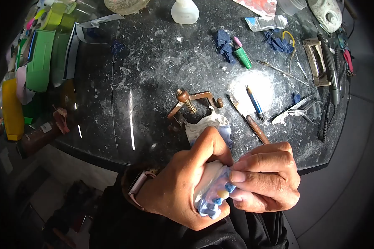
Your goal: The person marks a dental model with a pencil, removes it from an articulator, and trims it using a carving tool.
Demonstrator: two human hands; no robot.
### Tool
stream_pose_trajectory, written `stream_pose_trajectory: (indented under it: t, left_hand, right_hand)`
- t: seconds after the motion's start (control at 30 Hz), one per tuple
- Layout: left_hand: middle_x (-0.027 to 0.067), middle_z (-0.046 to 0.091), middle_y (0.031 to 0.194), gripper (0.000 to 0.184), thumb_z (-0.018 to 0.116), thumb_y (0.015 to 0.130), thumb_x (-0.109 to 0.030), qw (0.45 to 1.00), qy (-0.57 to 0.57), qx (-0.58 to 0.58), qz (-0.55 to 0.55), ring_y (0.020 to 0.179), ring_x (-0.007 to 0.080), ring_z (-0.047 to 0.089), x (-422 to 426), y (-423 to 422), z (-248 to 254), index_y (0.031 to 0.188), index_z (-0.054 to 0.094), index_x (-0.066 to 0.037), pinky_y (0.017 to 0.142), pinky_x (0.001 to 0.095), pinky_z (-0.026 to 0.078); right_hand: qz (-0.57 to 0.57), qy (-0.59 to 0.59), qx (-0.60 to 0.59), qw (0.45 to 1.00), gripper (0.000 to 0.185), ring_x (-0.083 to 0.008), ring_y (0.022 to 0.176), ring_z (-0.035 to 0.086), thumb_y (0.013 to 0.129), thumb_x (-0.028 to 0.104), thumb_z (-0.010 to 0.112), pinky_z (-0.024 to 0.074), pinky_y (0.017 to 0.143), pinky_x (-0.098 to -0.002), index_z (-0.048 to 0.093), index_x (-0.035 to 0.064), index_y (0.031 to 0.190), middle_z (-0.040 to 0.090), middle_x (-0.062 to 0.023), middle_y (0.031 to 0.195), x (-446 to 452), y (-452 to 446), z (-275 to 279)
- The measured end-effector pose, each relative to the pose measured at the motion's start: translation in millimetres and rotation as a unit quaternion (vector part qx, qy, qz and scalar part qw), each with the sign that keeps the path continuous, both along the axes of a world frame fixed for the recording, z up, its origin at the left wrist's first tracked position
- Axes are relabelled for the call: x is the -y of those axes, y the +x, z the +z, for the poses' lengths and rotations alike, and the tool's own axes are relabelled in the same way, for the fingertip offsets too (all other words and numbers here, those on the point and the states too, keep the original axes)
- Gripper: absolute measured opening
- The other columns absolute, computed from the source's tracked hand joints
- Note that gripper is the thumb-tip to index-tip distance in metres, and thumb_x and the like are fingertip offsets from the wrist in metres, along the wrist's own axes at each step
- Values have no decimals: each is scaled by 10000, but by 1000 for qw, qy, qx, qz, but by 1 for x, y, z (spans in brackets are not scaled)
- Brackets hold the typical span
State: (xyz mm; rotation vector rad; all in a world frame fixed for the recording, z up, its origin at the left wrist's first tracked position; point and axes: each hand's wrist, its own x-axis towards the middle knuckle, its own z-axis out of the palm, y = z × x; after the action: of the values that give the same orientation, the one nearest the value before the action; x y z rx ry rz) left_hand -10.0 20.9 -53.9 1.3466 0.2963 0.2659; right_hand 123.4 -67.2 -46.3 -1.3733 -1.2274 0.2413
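My left hand is wrapped round a dental cast, its pale base against the palm. Blue wax runs along the cast's ridge, with a single yellowish tooth set among it. My right hand is closed in a pinch, fingertips touching the waxed ridge; whatever is between them is hidden. Just beyond my left hand, a copper-coloured articulator stands on the table with a second whitish cast at its near end, partly covered by my left hand.
On the dusty black table, a wooden-handled knife and a blue pen-like tool lie to the right. Further off are a green-capped item, crumpled blue wax and a white bottle. A handpiece rests at the right edge; green bins stand left.
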Motion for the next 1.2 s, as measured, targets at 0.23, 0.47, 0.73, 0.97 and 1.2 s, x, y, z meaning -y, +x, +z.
stream_pose_trajectory:
  t: [0.23,0.47,0.73,0.97,1.2]
  left_hand:
    - [139,520,874,553,716,636,-78,1000,12,-9,1,746,213,601,-1,1,2,1053,368,28,653,320,471]
    - [138,520,854,537,709,640,-80,1000,-7,-5,-1,710,208,592,-1,1,0,1044,372,28,635,324,467]
    - [103,475,874,499,655,644,-67,992,-115,19,-50,765,147,503,-6,1,0,1042,367,18,675,295,412]
    - [62,425,909,497,622,654,-58,989,-126,37,-74,821,119,448,-10,-2,-3,1068,354,1,708,284,385]
    - [57,489,981,520,658,602,-108,964,-257,-50,-47,937,136,495,-14,-31,1,1041,391,-28,848,308,384]
  right_hand:
    - [-2,-8,-7,1000,222,-155,606,614,599,95,730,485,490,-217,734,25,809,671,-91,727,1,0,1]
    - [12,-18,-12,1000,248,-162,619,614,599,100,734,490,513,-225,737,22,835,677,-93,751,3,2,1]
    - [50,-45,-21,998,289,-159,622,616,556,75,750,468,539,-235,733,7,836,674,-98,747,4,7,6]
    - [102,-85,-38,990,189,-161,638,585,724,91,753,425,538,-263,687,-20,862,635,-113,783,6,10,5]
    - [110,-126,-3,986,211,-204,658,652,709,63,778,514,560,-275,680,-38,866,651,-154,780,-7,-11,11]
